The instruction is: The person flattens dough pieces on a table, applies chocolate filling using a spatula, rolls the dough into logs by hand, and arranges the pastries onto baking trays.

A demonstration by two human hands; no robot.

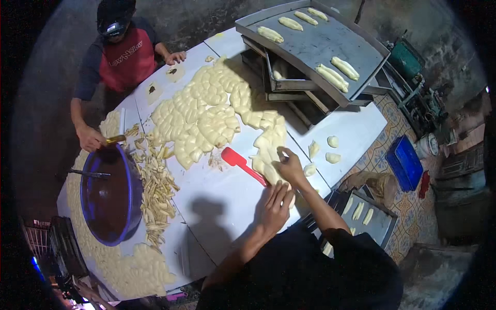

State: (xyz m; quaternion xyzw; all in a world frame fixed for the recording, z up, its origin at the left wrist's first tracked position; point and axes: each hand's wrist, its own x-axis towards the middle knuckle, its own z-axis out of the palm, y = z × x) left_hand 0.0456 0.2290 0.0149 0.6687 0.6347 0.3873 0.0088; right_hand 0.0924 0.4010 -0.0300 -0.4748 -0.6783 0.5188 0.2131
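A pale strip of soft dough pieces [269,142] runs across the white table toward me. My right hand [290,168] is at its near end, thumb and forefinger curled against the dough. Just below, my left hand [278,205] has its fingers wrapped over a dough piece [291,200], which shows partly beneath them. A red spatula [235,158] lies beside the strip, its handle end close to my left fingertips. Several small dough lumps [332,157] rest to the right of my right hand.
Stacked metal trays [330,46] holding shaped dough stand at the far right; another tray [380,227] sits lower right. Joined dough pieces [199,111] cover the middle. Sliced filling strips [156,191] lie beside a blue-rimmed tub [135,217]. A co-worker [126,59] stands far left.
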